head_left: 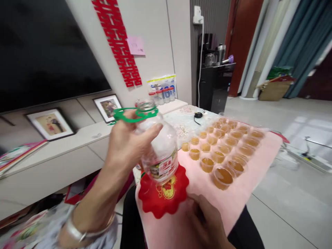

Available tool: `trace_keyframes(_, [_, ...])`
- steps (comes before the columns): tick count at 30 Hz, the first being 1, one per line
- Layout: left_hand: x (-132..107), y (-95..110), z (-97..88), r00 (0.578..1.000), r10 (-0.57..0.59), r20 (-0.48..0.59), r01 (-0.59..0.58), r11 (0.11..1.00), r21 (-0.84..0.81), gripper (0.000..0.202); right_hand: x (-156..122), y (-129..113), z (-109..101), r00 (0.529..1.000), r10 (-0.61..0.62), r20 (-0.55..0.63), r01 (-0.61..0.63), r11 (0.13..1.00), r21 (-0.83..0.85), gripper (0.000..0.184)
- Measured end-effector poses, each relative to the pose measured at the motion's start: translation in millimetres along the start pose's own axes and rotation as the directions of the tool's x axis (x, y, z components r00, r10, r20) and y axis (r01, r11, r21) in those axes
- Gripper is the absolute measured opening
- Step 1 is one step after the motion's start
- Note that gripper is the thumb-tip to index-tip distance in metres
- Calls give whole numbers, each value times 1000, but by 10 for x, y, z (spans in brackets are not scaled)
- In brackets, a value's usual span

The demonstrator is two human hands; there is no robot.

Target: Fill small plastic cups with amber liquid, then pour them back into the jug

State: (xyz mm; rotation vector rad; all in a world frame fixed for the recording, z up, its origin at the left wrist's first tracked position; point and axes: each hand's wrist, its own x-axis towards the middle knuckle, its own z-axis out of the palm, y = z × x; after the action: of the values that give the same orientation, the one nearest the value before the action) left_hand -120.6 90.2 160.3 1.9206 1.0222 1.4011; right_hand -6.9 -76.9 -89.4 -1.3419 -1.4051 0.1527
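My left hand (127, 141) is wrapped round a clear plastic bottle (167, 140) with a green carrying handle (129, 119) at its neck. The bottle's mouth is uncapped, and its body looks empty and tilts slightly. Its base is over a red scalloped plate (147, 199) with a gold print; whether it touches the plate I cannot tell. At the plate's right edge is my right hand (206, 221), its fingers curled and blurred; anything between them is hidden. Rows of small clear cups (223, 177) of amber-brown liquid stand to the right on a pink cloth (249, 173).
Behind the cups, the patterned tabletop (178, 119) bears a small black coiled item (198, 115). Red-lidded jars (166, 95) stand by the wall. Picture frames (50, 124) line the white cabinet (83, 141) at left. Tiled floor (285, 197) lies to the right.
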Motion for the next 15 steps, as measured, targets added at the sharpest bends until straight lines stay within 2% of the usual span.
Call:
trace_keyframes(3, [-214, 16, -113, 994, -104, -30, 105, 993, 43, 42, -3, -50, -186, 998, -18, -58, 16, 999, -45, 10])
trace_keyframes(6, [-331, -32, -193, 985, -171, -31, 174, 974, 142, 40, -41, -17, -431, 982, -8, -190, -19, 990, -138, 2])
trace_keyframes(9, [-399, -116, -208, 983, -181, -15, 179, 960, 215, 38, -86, 140, -658, 937, 38, -347, -127, 963, -238, 10])
trace_keyframes(11, [-433, -153, -174, 981, -193, 22, 186, 966, 179, 34, -103, 277, -763, 904, 86, -420, -218, 936, -277, 22])
trace_keyframes(13, [-460, -162, -117, 979, -202, 32, 195, 967, 164, 31, -100, 399, -818, 883, 139, -448, -291, 912, -291, 36])
trace_keyframes(15, [-481, -154, -58, 978, -207, -10, 206, 961, 184, 32, -78, 486, -822, 877, 189, -441, -339, 895, -290, 45])
